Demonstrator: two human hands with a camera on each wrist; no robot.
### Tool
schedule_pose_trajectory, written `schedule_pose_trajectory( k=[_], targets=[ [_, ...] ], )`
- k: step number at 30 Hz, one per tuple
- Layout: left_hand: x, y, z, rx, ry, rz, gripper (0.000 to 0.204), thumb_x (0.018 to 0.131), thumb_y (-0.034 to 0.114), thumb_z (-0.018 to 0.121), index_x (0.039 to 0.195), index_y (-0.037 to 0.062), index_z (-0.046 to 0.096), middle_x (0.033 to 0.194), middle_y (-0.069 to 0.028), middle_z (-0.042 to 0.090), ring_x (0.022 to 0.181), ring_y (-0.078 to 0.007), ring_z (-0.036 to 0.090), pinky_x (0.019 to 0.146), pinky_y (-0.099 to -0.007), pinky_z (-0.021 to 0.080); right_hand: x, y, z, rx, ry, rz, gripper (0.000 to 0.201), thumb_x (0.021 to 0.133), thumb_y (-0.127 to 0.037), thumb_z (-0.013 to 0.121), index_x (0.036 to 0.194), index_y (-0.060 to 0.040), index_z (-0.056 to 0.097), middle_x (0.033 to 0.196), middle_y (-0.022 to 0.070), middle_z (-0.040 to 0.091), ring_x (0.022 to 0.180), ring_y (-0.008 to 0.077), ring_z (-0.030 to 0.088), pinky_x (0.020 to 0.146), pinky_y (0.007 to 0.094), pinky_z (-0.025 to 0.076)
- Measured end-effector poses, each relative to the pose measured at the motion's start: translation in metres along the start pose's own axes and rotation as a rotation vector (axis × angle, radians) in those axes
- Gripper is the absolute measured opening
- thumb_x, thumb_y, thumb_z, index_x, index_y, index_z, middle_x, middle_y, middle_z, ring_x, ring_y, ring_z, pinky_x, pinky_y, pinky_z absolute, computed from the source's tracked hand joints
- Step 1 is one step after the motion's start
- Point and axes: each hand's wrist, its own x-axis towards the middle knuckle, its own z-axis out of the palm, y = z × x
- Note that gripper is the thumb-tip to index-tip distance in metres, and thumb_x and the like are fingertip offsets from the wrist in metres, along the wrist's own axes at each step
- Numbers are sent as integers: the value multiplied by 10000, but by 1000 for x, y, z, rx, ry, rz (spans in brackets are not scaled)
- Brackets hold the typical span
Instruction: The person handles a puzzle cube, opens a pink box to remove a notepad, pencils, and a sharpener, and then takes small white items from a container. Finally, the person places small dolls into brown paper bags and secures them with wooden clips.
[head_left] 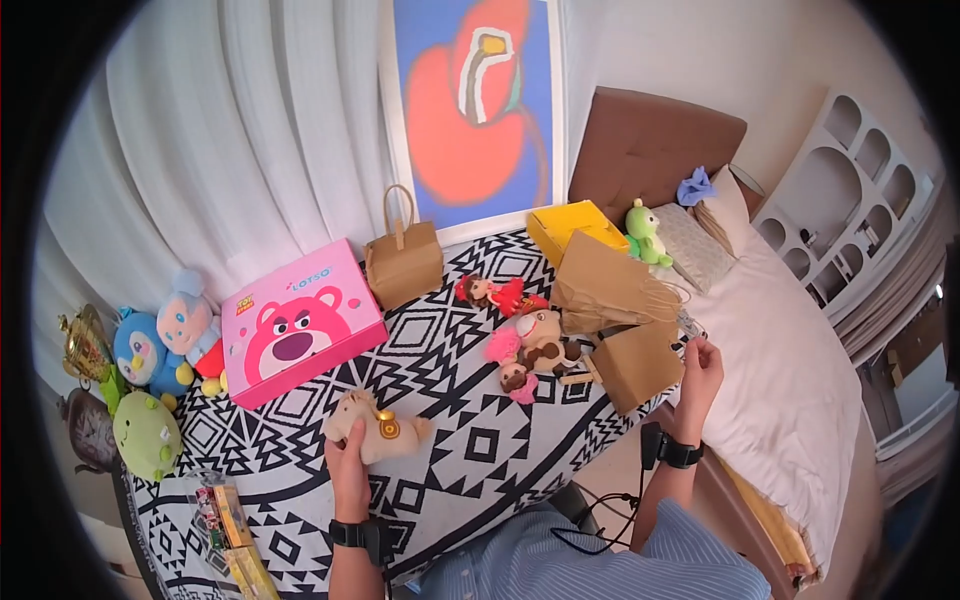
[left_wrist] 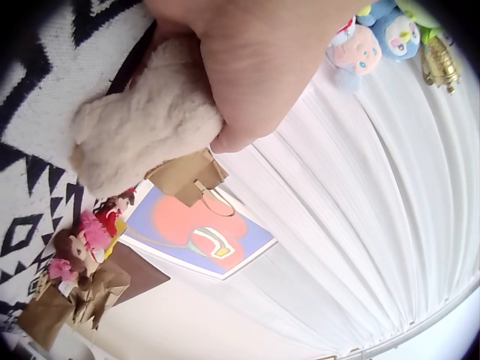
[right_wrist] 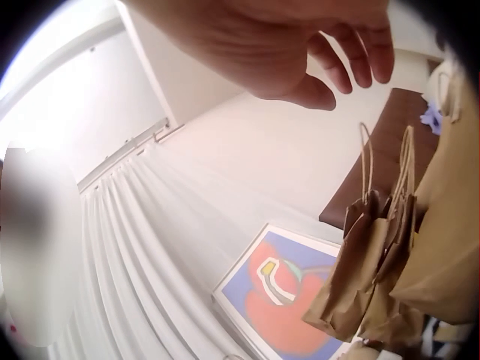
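Note:
My left hand (head_left: pixel 349 470) grips a cream plush horse (head_left: pixel 376 430) with a brown saddle patch and a gold-yellow piece on its back, over the patterned cloth. In the left wrist view the thumb side of the hand covers part of its pale fur (left_wrist: pixel 150 116). To the right, my right hand (head_left: pixel 703 372) hovers beside the brown paper bags, its fingers loosely bent around nothing. The right wrist view has that hand (right_wrist: pixel 300 49) above the twisted handles of the paper bags (right_wrist: pixel 360 277). One flat paper bag (head_left: pixel 640 368) lies nearest to it.
A pink Lotso box (head_left: pixel 305 325) stands at the left beside several plush toys (head_left: pixel 150 430). An upright paper bag (head_left: pixel 404 265) is behind it. Dolls (head_left: pixel 505 295) and a brown-spotted plush (head_left: pixel 540 335) lie mid-table near a yellow box (head_left: pixel 575 228). A bed (head_left: pixel 780 370) adjoins at right.

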Motion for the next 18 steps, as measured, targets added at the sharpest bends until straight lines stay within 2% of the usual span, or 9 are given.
schedule_pose_trajectory(
  k=[1,2,5,6,9,10,13,15,18],
  targets=[
    [0,-2,0,-2,-10,2,474,892,177,646,1273,-36,462,1217,-116,563,1088,-185,556,938,-299,432,3,6,-6,119,-96,153,204,909,-173,612,1013,3,604,868,59,627,748,107,571,664,238,465],
    [0,-2,0,34,-7,2,468,894,176,643,1272,-36,466,1214,-116,566,1082,-184,558,936,-297,431,2,6,-7,223,-184,223,212,913,-182,612,1013,5,600,861,58,626,717,105,581,617,230,469],
    [0,-2,1,86,3,11,464,897,176,638,1272,-38,468,1206,-116,572,1070,-182,563,935,-295,431,-1,-4,12,265,-300,298,227,913,-195,617,1017,6,596,856,58,622,677,104,590,566,217,469],
    [-1,0,1,83,-20,11,476,902,187,630,1282,-36,450,1218,-117,561,1089,-189,559,945,-303,433,0,-6,22,294,-350,303,256,913,-216,620,1037,5,586,847,69,625,603,101,590,494,202,453],
    [-1,2,-1,41,-41,18,491,906,201,625,1292,-36,434,1231,-119,552,1108,-197,554,955,-310,436,2,-23,50,316,-395,367,283,912,-234,622,1062,2,575,807,72,625,525,98,574,439,194,426],
    [0,2,-2,3,-49,15,495,905,204,627,1292,-38,435,1232,-120,552,1110,-197,555,953,-310,437,5,-21,59,326,-374,369,300,908,-244,629,1077,-3,568,752,62,618,471,97,554,396,193,397],
    [1,3,-4,13,-60,-2,501,902,207,631,1291,-41,436,1235,-120,552,1114,-198,554,952,-308,439,11,-20,75,278,-401,404,292,905,-233,633,1077,-5,571,702,43,603,459,90,542,386,193,379],
    [1,1,-4,3,-23,18,466,894,183,635,1264,-51,476,1202,-124,575,1066,-184,570,928,-293,442,15,-14,80,281,-454,387,245,902,-238,634,1018,-24,610,676,14,595,459,78,526,384,192,363],
    [1,4,-6,-47,-80,-23,466,918,213,599,1291,-20,446,1233,-113,556,1114,-195,556,953,-315,440,13,-23,89,320,-362,263,169,890,-183,650,904,-15,661,634,-17,551,446,49,456,389,184,310]
  ],
)
